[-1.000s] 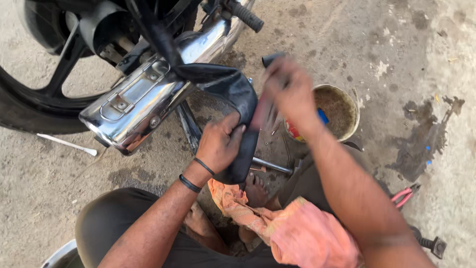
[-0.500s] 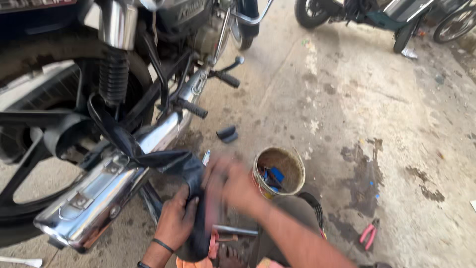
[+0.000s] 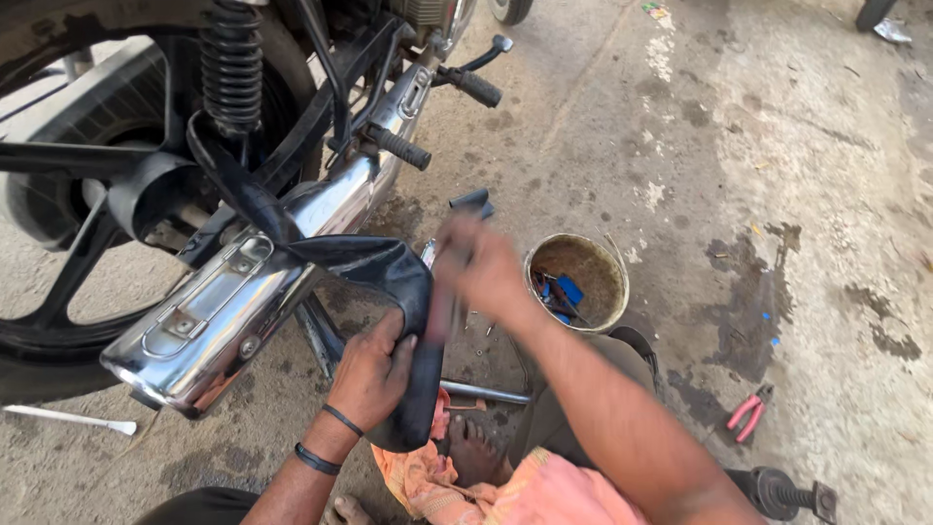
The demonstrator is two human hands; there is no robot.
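— Beside the chrome exhaust pipe point(image 3: 243, 301), what has the left hand point(image 3: 374, 374) got?
— Its fingers are wrapped tight around a black rubber inner tube point(image 3: 413, 321) that loops up from the rear wheel point(image 3: 58, 282) over the pipe.
— And the right hand point(image 3: 486, 272)?
— Blurred, pressed on the tube just right of the pipe; how far its fingers close, I cannot tell.
— Anything further right of the pipe?
— A round bucket point(image 3: 580, 282), then pink pliers point(image 3: 748, 411) on the concrete floor point(image 3: 777, 175).

Left hand point(image 3: 374, 374) grips black inner tube point(image 3: 413, 321); blurred right hand point(image 3: 486, 267) touches tube.
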